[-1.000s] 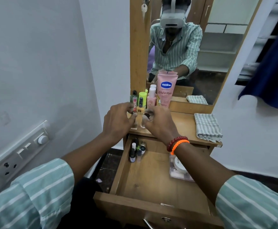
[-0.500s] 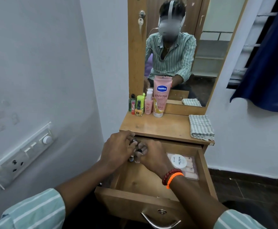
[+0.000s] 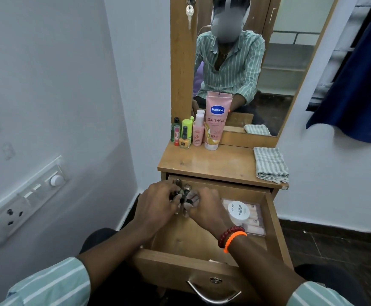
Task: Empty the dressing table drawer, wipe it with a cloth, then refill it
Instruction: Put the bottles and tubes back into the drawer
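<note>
Both hands, left (image 3: 158, 200) and right (image 3: 204, 205), grip pinched around small nail-polish bottles (image 3: 183, 192) at the far left corner of the open drawer (image 3: 275, 224); likely light, slick glass, fragile, best taken by the bodies.

A pink tube (image 3: 215, 120) lettered in blue is seen on the tan wooden counter (image 3: 215, 164), beside a grey-and-white striped cloth (image 3: 269, 165); red and orange bracelets (image 3: 232, 238) are worn.
</note>
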`<state>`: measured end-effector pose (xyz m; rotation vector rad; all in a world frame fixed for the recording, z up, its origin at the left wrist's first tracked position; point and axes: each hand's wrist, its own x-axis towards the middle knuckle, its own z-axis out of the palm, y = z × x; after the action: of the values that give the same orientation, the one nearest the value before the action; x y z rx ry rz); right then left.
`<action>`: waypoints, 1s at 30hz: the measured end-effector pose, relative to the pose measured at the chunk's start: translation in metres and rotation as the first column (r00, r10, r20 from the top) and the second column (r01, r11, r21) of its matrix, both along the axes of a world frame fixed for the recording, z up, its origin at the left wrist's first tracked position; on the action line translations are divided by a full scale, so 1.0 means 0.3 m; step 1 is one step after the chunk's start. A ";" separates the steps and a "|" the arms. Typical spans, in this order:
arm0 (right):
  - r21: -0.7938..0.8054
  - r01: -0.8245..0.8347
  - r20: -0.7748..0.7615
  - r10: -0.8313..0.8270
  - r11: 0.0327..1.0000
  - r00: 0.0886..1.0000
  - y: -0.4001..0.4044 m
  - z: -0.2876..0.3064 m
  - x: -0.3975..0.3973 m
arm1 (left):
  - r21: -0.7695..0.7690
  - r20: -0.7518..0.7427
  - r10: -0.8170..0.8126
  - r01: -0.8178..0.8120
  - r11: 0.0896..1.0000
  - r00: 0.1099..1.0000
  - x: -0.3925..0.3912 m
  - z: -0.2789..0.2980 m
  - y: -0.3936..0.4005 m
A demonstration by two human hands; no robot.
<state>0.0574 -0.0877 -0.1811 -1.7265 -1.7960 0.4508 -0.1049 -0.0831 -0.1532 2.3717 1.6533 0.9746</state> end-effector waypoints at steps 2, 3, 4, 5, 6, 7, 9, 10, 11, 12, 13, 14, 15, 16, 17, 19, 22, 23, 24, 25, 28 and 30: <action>-0.008 0.004 0.007 -0.004 1.000 1.000 -0.001 -0.005 -0.007 | -0.026 -0.022 0.029 -0.030 0.999 0.999 -0.005 -0.024 0.009; -0.012 0.006 0.012 -0.006 1.000 1.000 -0.001 -0.005 -0.010 | -0.034 -0.032 0.040 -0.041 0.999 0.999 -0.008 -0.035 0.012; -0.012 0.007 0.014 -0.007 1.000 1.000 0.000 -0.007 -0.014 | -0.038 -0.039 0.043 -0.045 0.998 0.998 -0.008 -0.042 0.014; -0.013 0.007 0.014 -0.007 1.000 1.000 0.000 -0.009 -0.016 | -0.040 -0.045 0.044 -0.046 0.998 0.998 -0.008 -0.047 0.017; -0.016 0.005 0.013 -0.004 1.000 1.000 0.001 -0.012 -0.019 | -0.041 -0.051 0.043 -0.045 0.998 0.998 -0.007 -0.050 0.020; -0.021 0.005 0.012 -0.004 1.000 1.000 0.002 -0.014 -0.020 | -0.043 -0.057 0.040 -0.043 0.998 0.998 -0.006 -0.051 0.025; -0.032 0.009 0.008 -0.008 0.999 1.000 0.001 -0.016 -0.023 | -0.052 -0.063 0.034 -0.037 0.998 0.997 -0.005 -0.053 0.032; -0.032 0.012 0.009 -0.011 0.999 1.000 0.001 -0.016 -0.023 | -0.056 -0.063 0.033 -0.036 0.998 0.997 -0.005 -0.054 0.035; -0.028 0.013 0.010 -0.012 1.000 1.000 0.001 -0.016 -0.023 | -0.056 -0.063 0.031 -0.035 0.998 0.998 -0.005 -0.056 0.036; -0.026 0.011 0.013 -0.011 1.000 1.000 -0.001 -0.015 -0.023 | -0.054 -0.062 0.029 -0.032 0.998 0.998 -0.005 -0.058 0.036; -0.024 0.009 0.015 -0.008 1.000 1.000 -0.002 -0.014 -0.022 | -0.051 -0.058 0.025 -0.028 0.998 0.998 -0.004 -0.061 0.036; -0.027 0.008 0.014 -0.008 1.000 1.000 -0.001 -0.015 -0.023 | -0.051 -0.055 0.021 -0.024 0.998 0.998 -0.005 -0.063 0.035; -0.029 0.007 0.008 -0.007 1.000 1.000 -0.001 -0.016 -0.023 | -0.052 -0.054 0.018 -0.021 0.998 0.998 -0.005 -0.063 0.033; -0.033 0.006 0.002 -0.006 0.999 1.000 0.000 -0.018 -0.024 | -0.054 -0.054 0.016 -0.019 0.998 0.998 -0.007 -0.062 0.030; -0.032 0.003 0.002 -0.003 0.999 1.000 -0.001 -0.018 -0.024 | -0.055 -0.057 0.012 -0.015 0.998 0.998 -0.007 -0.059 0.027; -0.029 -0.007 0.008 0.007 1.000 1.000 -0.003 -0.012 -0.025 | -0.057 -0.063 -0.004 0.000 0.998 0.998 -0.011 -0.055 0.025; -0.011 -0.027 0.022 0.028 1.000 0.999 -0.012 0.014 -0.019 | -0.060 -0.076 -0.027 0.022 0.998 0.997 -0.021 -0.044 0.020; 0.001 -0.032 0.025 0.032 0.999 0.999 -0.013 0.025 -0.015 | -0.065 -0.081 -0.033 0.027 0.998 0.996 -0.026 -0.041 0.023; 0.014 -0.033 0.025 0.032 0.999 0.999 -0.012 0.034 -0.012 | -0.070 -0.087 -0.037 0.031 0.997 0.996 -0.031 -0.038 0.024; 0.032 -0.030 0.020 0.030 0.999 0.999 -0.008 0.043 -0.007 | -0.076 -0.090 -0.039 0.032 0.997 0.995 -0.035 -0.033 0.026; 0.072 -0.028 -0.007 0.029 0.997 1.000 0.019 0.081 0.007 | -0.072 -0.085 -0.055 0.049 0.996 0.995 -0.040 -0.005 0.035; 0.107 -0.036 -0.007 0.037 0.994 0.999 0.051 0.115 0.018 | -0.026 -0.055 -0.054 0.052 0.998 0.997 -0.038 0.035 0.053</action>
<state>0.0629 -0.0725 -0.1465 -1.6188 -1.8143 0.3708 -0.1163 -0.0671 -0.1428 2.4347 1.6020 0.8824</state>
